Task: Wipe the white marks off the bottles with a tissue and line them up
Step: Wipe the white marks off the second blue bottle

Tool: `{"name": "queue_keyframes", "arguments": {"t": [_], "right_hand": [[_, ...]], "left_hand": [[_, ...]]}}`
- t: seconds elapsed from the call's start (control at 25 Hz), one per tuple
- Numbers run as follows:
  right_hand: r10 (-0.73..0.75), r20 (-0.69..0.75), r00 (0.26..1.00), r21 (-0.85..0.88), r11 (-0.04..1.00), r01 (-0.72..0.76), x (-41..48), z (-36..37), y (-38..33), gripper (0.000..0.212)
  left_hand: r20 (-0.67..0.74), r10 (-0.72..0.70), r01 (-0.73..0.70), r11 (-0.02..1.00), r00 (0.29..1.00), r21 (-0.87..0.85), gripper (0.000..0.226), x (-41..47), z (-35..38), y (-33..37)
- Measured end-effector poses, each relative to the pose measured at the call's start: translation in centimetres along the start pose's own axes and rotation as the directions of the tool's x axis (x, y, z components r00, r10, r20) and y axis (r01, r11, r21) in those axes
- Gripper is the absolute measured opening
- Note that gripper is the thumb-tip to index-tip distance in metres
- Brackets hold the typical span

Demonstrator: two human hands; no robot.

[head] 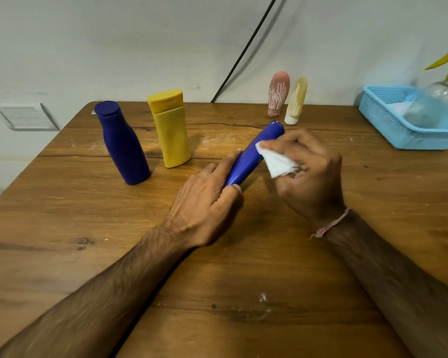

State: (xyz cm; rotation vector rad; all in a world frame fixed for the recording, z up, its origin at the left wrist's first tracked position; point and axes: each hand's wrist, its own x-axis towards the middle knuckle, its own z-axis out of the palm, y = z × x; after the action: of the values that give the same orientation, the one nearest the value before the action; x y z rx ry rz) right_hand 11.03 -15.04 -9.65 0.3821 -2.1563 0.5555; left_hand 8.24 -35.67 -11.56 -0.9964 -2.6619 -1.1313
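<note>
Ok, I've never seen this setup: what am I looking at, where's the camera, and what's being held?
No machine here: these are a person's two bare hands, seen by one camera on their head, looking forward and down. The left hand holds a blue tube at a slant; the right hand holds a tissue against it. On the wooden table stand a navy bottle, a yellow bottle, and farther back a pink tube and a cream tube, both streaked white. A blue basket sits at the right.

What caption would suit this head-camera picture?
Cleaning bottles: left hand grips a blue tube, right hand presses a tissue against it.
</note>
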Motion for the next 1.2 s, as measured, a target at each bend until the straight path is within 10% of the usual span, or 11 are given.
{"name": "queue_keyframes", "arguments": {"t": [0.4, 0.68, 0.92, 1.2], "right_hand": [[-0.153, 0.037, 0.988, 0.044, 0.988, 0.151, -0.5, 0.6, -1.1, 0.033], [0.011, -0.088, 0.996, -0.024, 1.0, -0.014, 0.0, 0.0, -0.2, 0.031], [0.038, -0.177, 0.983, -0.012, 0.999, -0.041, 0.1, 0.0, -0.1, 0.032], [-0.14, -0.035, 0.989, 0.024, 0.99, 0.141, -0.5, 0.7, -1.3, 0.036]], "left_hand": [[0.015, -0.08, 0.08, 0.931, 0.997, -0.356, 0.052, 0.2, -0.6, 0.4], [0.049, -0.011, 0.01, 1.0, 0.999, 0.009, 0.075, -0.1, 0.1, -0.1], [0.017, 0.03, -0.026, 0.982, 0.999, -0.185, 0.064, -0.3, -0.1, 0.5], [0.082, -0.158, 0.152, 0.51, 0.984, -0.847, 0.052, 0.1, -0.2, 1.1]]}}
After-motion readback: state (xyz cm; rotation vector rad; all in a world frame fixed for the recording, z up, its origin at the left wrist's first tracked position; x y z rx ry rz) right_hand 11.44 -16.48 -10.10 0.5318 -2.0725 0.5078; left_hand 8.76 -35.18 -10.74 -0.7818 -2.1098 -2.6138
